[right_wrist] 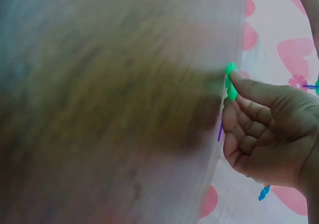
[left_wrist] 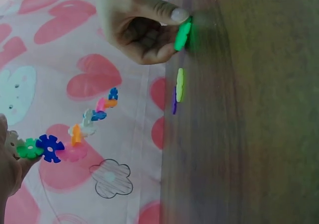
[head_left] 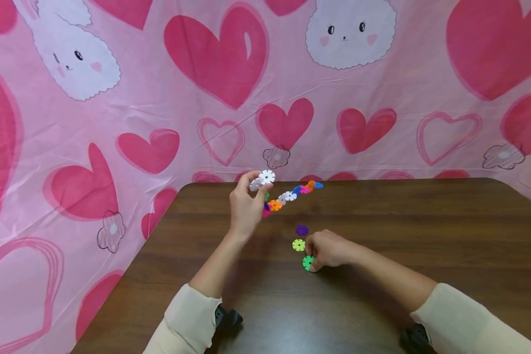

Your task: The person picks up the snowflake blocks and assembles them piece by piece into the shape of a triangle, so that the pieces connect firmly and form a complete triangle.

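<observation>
My left hand (head_left: 244, 209) is raised above the table's far left part, pinching the white end disc (head_left: 267, 177) of a chain of notched plastic discs (head_left: 288, 196). The joined discs, in green, dark blue, pink, orange, white and blue, stretch away to the right; in the left wrist view a green disc (left_wrist: 30, 148) and a dark blue disc (left_wrist: 50, 148) come next to the white end. With thumb and fingers my right hand (head_left: 332, 248) pinches a loose bright green disc (head_left: 308, 263) at the tabletop; whether it touches the wood I cannot tell.
Just beyond the green disc, a yellow-green disc (head_left: 298, 245) and a purple disc (head_left: 302, 230) lie on the brown wooden table (head_left: 402, 221). A pink cloth (head_left: 230, 137) with hearts hangs behind the table's far edge and along its left side.
</observation>
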{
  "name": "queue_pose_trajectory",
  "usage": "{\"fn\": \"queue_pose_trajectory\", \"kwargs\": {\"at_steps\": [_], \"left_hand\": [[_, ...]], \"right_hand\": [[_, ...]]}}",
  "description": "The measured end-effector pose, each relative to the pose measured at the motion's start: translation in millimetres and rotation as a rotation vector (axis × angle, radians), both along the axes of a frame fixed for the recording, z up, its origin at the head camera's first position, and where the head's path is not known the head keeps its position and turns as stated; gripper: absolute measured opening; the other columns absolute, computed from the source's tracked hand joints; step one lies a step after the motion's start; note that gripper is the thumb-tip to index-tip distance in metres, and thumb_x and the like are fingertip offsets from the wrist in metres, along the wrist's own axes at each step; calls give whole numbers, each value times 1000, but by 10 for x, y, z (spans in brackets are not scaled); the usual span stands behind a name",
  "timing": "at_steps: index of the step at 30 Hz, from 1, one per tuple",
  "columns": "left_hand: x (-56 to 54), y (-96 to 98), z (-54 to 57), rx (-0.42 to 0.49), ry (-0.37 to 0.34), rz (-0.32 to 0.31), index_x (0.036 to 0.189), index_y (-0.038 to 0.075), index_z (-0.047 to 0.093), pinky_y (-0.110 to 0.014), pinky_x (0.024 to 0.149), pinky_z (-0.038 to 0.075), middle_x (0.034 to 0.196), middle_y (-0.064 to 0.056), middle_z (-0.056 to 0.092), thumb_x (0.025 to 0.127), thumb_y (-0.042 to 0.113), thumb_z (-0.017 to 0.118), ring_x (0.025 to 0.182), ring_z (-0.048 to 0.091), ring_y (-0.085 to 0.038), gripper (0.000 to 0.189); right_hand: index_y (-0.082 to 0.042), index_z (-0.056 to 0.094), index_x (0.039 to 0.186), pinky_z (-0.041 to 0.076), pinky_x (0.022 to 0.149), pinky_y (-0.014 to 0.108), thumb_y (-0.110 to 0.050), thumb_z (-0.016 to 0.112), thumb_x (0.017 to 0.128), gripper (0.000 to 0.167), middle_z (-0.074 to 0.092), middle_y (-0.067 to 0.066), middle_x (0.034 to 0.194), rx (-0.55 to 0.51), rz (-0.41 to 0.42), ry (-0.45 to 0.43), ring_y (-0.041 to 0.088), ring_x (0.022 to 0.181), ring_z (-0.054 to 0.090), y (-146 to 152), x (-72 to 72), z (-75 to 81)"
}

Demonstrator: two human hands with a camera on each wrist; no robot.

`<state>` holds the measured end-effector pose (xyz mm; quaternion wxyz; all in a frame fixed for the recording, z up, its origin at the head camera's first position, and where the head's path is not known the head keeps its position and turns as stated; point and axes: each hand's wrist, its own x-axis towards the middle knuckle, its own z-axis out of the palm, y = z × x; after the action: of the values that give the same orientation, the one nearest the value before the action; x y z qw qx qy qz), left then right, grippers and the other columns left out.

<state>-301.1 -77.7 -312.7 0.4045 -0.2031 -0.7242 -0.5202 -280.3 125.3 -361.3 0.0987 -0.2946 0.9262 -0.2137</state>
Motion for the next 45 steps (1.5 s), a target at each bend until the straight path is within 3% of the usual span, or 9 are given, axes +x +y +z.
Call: {"fn": "queue_pose_trajectory", "kwargs": {"at_steps": [8,14,20,27,31,37,41,45], "left_hand": [[12,19,-40,-64,41,-19,102,-7,58,-31,65,51,91,-17,66,77,8,73,77,60,-23,33],[11,15,-51,-95,39,-42,102,-6,59,-29,63,49,91,-16,66,76,6,74,75,58,-21,33],[18,34,-76,-254,31,-168,103,-5,59,-32,63,48,93,-14,65,75,4,74,75,56,-20,32],[41,78,-92,-356,-51,-322,105,-5,59,-38,72,53,93,-13,64,75,1,74,80,60,-21,34],[61,95,-92,-371,-106,-371,107,-3,58,-35,73,53,95,-12,64,76,0,72,82,63,-22,33],[87,120,-75,-413,-153,-393,109,-1,58,-26,77,52,99,-10,63,77,-1,71,85,62,-20,34],[104,136,-64,-466,-148,-384,111,0,57,-26,80,50,99,-9,62,79,2,71,86,58,-18,35],[129,160,-64,-519,-115,-383,113,-1,55,-25,84,47,101,-9,59,82,5,68,90,54,-16,34]], "right_hand": [[-11,64,69,42,54,23,-3,77,71,15,57,-10,60,-146,-50,117,5,57,49,80,-37,58],[-10,66,71,45,55,25,-5,74,76,11,62,-5,65,-320,-204,266,9,60,52,145,-63,135],[-2,66,80,46,55,21,-2,72,78,7,65,4,72,-626,-321,396,11,62,55,225,-74,215],[4,67,90,48,58,17,-5,70,81,13,66,14,79,-865,-286,333,10,64,57,240,8,306],[4,67,90,49,61,17,-5,69,82,13,66,15,80,-905,-262,333,14,66,58,224,42,341],[3,67,89,49,61,18,-3,69,81,11,65,10,78,-885,-252,350,18,66,57,216,51,359],[2,66,88,48,60,18,-1,68,82,8,65,9,78,-868,-228,381,17,64,56,212,50,366],[1,66,86,47,56,17,3,68,80,7,64,7,77,-837,-210,469,13,61,54,204,56,379]]}}
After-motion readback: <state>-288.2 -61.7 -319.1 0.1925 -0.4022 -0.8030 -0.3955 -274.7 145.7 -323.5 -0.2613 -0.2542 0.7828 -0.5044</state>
